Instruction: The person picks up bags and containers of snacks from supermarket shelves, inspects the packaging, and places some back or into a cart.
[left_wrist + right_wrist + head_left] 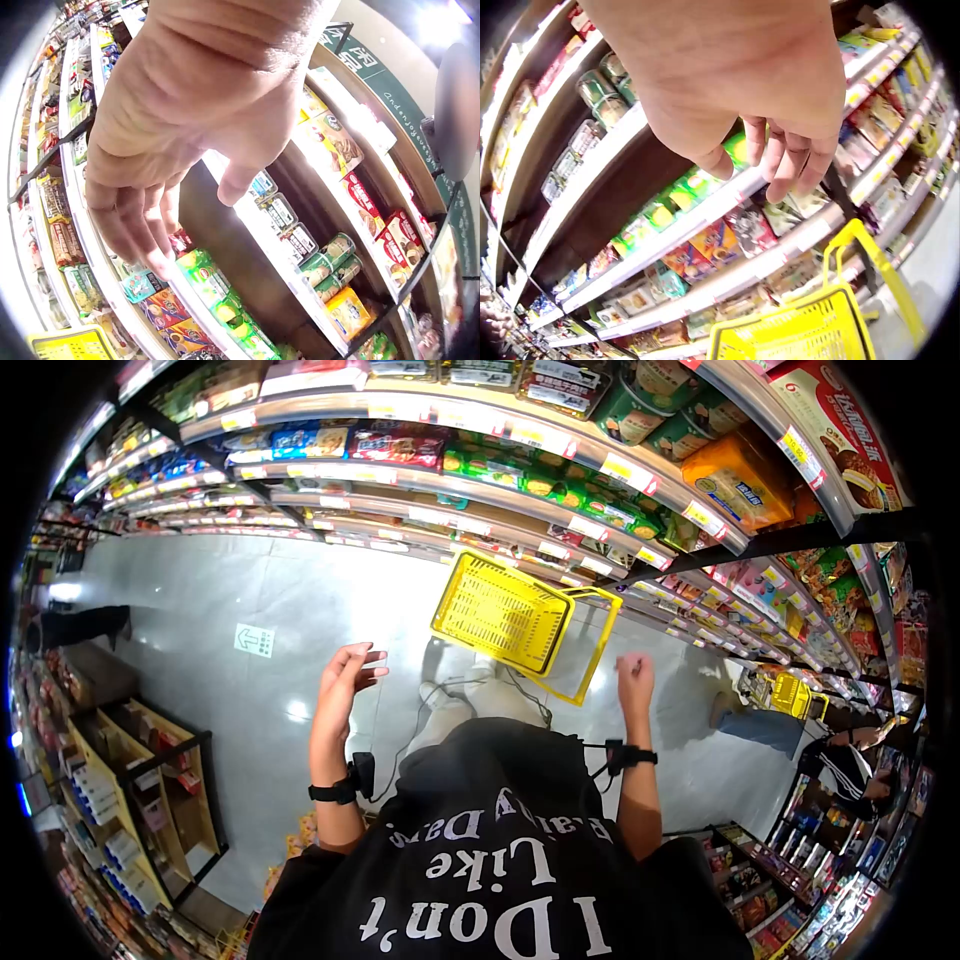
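Both hands are raised at waist height, holding nothing. My left hand is on the left of the head view with its fingers loosely bent. In the left wrist view, the thumb stands apart from the fingers, in front of the snack shelves. On the other side, my right hand hangs with relaxed fingers. A yellow shopping basket stands on the floor just ahead of the feet, between the hands in the head view. Its yellow handle leans out to the right, near the right hand but apart from it.
A long shelf unit of packaged snacks curves across the front, with green packets and an orange package. Wooden display racks stand at left. Another person is at right by a second yellow basket.
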`<state>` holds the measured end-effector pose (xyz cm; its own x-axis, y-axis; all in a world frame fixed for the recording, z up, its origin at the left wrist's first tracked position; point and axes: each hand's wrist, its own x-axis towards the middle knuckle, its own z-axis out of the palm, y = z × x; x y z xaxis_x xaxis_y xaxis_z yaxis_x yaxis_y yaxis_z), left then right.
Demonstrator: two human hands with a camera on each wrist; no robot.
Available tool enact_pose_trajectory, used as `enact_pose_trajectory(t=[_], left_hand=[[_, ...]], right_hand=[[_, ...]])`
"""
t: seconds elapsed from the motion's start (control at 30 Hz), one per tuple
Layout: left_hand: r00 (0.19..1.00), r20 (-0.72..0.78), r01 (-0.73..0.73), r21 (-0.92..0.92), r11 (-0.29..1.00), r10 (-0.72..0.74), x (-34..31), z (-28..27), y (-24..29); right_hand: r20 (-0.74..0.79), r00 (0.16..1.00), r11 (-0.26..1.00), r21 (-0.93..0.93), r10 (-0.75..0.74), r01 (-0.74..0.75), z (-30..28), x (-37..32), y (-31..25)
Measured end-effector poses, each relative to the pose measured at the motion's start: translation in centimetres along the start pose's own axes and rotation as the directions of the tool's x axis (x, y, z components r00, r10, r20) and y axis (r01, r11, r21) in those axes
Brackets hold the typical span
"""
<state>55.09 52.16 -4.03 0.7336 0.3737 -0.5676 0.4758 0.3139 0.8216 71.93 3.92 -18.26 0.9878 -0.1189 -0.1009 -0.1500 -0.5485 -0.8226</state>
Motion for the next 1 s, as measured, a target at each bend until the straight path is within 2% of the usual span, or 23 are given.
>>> enact_pose_trajectory(t=[0.03, 0.1, 0.17, 0.23, 0.27, 0.3, 0.33, 0.43, 0.47, 0.5, 0.57, 0.6, 0.63, 0.7, 0.83, 0.9, 0.93, 0.97, 1.0], left_hand=[[1.000, 0.023, -0.015, 0.013, 1.000, 0.015, 0.6, 0.8, 0.8], [0.999, 0.034, -0.026, 0.032, 0.999, 0.025, 1.1, 2.2, 2.0], [0.996, 0.053, -0.083, 0.099, 0.992, 0.078, 1.4, 3.5, 3.5], [0.997, 0.031, -0.080, 0.118, 0.990, 0.077, 1.3, 4.2, 4.8], [0.997, 0.019, -0.076, 0.129, 0.989, 0.074, 1.0, 4.5, 5.2], [0.997, 0.006, -0.075, 0.134, 0.988, 0.075, 0.9, 4.6, 5.5], [0.996, -0.028, -0.079, 0.140, 0.987, 0.084, 0.7, 4.6, 5.7], [0.992, -0.106, -0.055, 0.132, 0.990, 0.069, 0.4, 4.5, 6.0], [0.990, -0.135, -0.034, 0.130, 0.991, 0.051, 0.4, 4.4, 6.0], [0.987, -0.160, -0.014, 0.127, 0.992, 0.034, 0.6, 4.4, 5.9], [0.986, -0.165, -0.008, 0.122, 0.992, 0.029, 1.3, 4.6, 6.0], [0.988, -0.155, -0.001, 0.108, 0.994, 0.018, 1.6, 4.8, 6.2], [0.989, -0.145, 0.005, 0.094, 0.996, 0.009, 2.0, 5.0, 6.4], [0.992, -0.126, 0.013, 0.105, 0.994, 0.001, 3.2, 5.1, 7.0], [0.999, -0.037, -0.006, 0.176, 0.984, 0.013, 5.6, 4.8, 8.4], [1.000, -0.015, -0.022, 0.203, 0.979, 0.026, 6.8, 4.1, 9.1], [1.000, 0.009, -0.031, 0.195, 0.980, 0.030, 7.5, 3.6, 9.2], [0.999, 0.038, -0.036, 0.188, 0.982, 0.029, 8.1, 3.1, 9.5], [0.998, 0.058, -0.037, 0.192, 0.981, 0.026, 8.7, 2.4, 9.7]], right_hand=[[-0.008, 1.000, 1.000, -0.014, 0.026, -0.026, 0.1, 2.0, -3.0], [0.021, 0.994, 0.994, -0.033, -0.104, 0.104, 0.7, 5.0, -10.7], [0.101, 0.978, 0.983, 0.046, -0.183, 0.180, 2.2, 10.1, -11.9], [0.156, 0.948, 0.956, -0.056, -0.277, 0.288, 3.4, 14.2, -14.0], [0.156, 0.897, 0.868, -0.233, -0.413, 0.439, 4.0, 16.4, -13.9], [0.180, 0.822, 0.724, -0.397, -0.541, 0.564, 4.6, 18.5, -13.8], [0.266, 0.899, 0.874, -0.256, -0.348, 0.413, 4.7, 19.5, -15.9], [0.361, 0.902, 0.777, -0.487, -0.236, 0.399, 6.0, 22.7, -16.5], [0.351, 0.897, 0.781, -0.465, -0.269, 0.417, 6.3, 23.2, -16.5], [0.409, 0.879, 0.749, -0.496, -0.246, 0.440, 6.6, 24.3, -15.3], [0.398, 0.890, 0.722, -0.546, -0.222, 0.425, 7.4, 25.2, -13.6], [0.380, 0.902, 0.737, -0.545, -0.207, 0.399, 7.1, 24.8, -14.3], [0.406, 0.907, 0.715, -0.600, -0.113, 0.358, 7.2, 25.6, -14.3], [0.366, 0.911, 0.750, -0.546, -0.189, 0.374, 6.7, 25.3, -15.6], [0.415, 0.900, 0.765, -0.534, -0.133, 0.359, 7.1, 28.2, -12.3], [0.437, 0.899, 0.889, -0.417, 0.015, 0.188, 7.1, 28.7, -12.2], [0.379, 0.924, 0.884, -0.416, -0.043, 0.212, 7.0, 28.3, -12.9], [0.366, 0.930, 0.885, -0.421, -0.035, 0.199, 7.0, 27.7, -13.6], [0.304, 0.950, 0.839, -0.497, -0.069, 0.220, 6.7, 27.0, -14.4]])
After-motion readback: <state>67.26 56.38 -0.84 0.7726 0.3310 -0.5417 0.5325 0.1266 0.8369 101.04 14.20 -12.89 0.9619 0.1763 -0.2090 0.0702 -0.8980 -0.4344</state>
